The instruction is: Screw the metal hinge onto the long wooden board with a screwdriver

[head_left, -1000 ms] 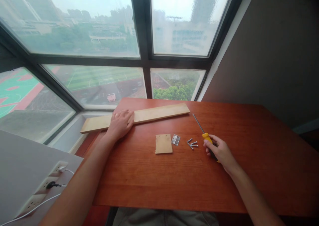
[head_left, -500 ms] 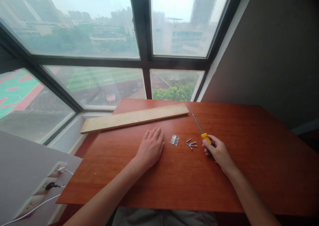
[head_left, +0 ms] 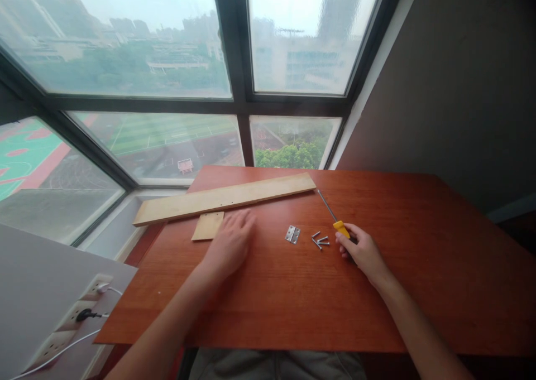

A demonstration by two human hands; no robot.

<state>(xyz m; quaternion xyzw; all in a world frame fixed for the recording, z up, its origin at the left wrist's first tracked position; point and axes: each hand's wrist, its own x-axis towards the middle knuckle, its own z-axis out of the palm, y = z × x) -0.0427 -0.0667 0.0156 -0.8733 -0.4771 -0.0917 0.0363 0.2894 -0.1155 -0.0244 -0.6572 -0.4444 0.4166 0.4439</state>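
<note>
My left hand (head_left: 230,240) lies palm down with its fingers stretched forward, slightly blurred. It covers the right side of a small wooden piece (head_left: 206,228) that has dark holes near its far edge; whether it presses on the wood I cannot tell. Wrapped round the yellow and black handle of a screwdriver (head_left: 341,229) is my right hand (head_left: 360,251). The shaft points away and to the left. Between the hands lie a silver hinge (head_left: 292,234) and several loose screws (head_left: 320,239). Behind them a long wooden board (head_left: 226,197) rests at a slant.
The reddish-brown table (head_left: 268,302) stands against a large window (head_left: 159,140). The board's left end reaches past the table's left edge. Wall sockets (head_left: 77,316) with plugs and a white cable are at the lower left. A grey wall (head_left: 452,90) rises at the right.
My left hand has moved left, and the small wooden piece, not visible before, now shows beside it. My right hand and the screwdriver have shifted slightly left in view.
</note>
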